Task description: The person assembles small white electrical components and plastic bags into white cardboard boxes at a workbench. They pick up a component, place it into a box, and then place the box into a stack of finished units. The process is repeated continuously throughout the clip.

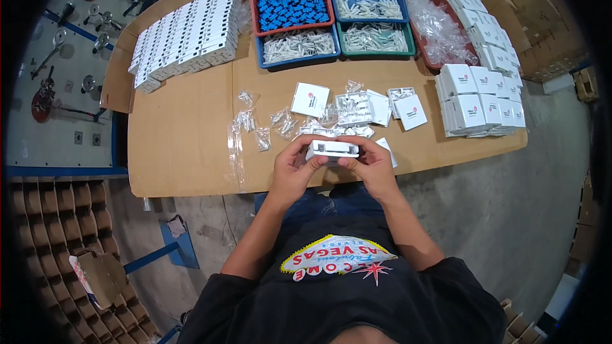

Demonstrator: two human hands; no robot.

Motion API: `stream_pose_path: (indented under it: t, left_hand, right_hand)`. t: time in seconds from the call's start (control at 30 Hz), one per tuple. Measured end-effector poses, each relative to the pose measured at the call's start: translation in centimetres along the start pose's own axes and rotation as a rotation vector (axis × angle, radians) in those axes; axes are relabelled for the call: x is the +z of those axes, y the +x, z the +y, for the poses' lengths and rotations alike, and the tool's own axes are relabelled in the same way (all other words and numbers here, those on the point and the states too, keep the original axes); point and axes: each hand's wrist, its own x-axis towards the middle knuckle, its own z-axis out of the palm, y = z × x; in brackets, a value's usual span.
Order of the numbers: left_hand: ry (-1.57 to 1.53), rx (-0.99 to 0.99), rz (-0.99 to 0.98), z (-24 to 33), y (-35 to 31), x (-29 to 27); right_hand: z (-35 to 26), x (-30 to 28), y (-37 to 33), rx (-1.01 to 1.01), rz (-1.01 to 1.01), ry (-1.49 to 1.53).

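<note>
Just past the front edge of the cardboard-covered table, my left hand [292, 171] and my right hand [375, 167] hold a small white box [333, 153] between them. Thumbs press its near side and fingers wrap its ends. A dark slot shows along its upper edge; what is inside cannot be made out. Beyond it sits an open white box [354, 108] full of small pale pieces. A closed white box [310, 99] lies to its left, and a white lid [410, 112] to its right. Small clear bags [285, 121] of white pieces are scattered left of the hands.
Stacks of white boxes stand at the far left [185, 33] and the right [482, 99]. At the back are a red tray [256, 9] of blue pieces, blue and green trays [411, 44] of pale plugs, and clear plastic bags [433, 19]. Cardboard dividers [60, 216] stand lower left.
</note>
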Motion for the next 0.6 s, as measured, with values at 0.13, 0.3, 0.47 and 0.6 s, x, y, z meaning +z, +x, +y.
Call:
stream_pose_path:
  t: [0.13,0.3,0.47,0.6]
  left_hand:
    - [-0.024,0.056,0.016,0.5,-0.6,1.2]
    - [-0.046,-0.001,0.057,0.4,-0.9,1.1]
    - [-0.032,-0.002,0.067,-0.3,-1.0,1.3]
    - [0.007,-0.085,0.032,0.0,-0.4,1.0]
  right_hand:
    - [0.3,-0.6,0.0,-0.021,-0.015,0.005]
    - [-0.5,0.2,-0.2,-0.073,-0.013,-0.062]
    - [0.9,-0.3,-0.3,-0.135,-0.002,-0.075]
    - [1.4,-1.4,0.3,-0.074,0.009,-0.136]
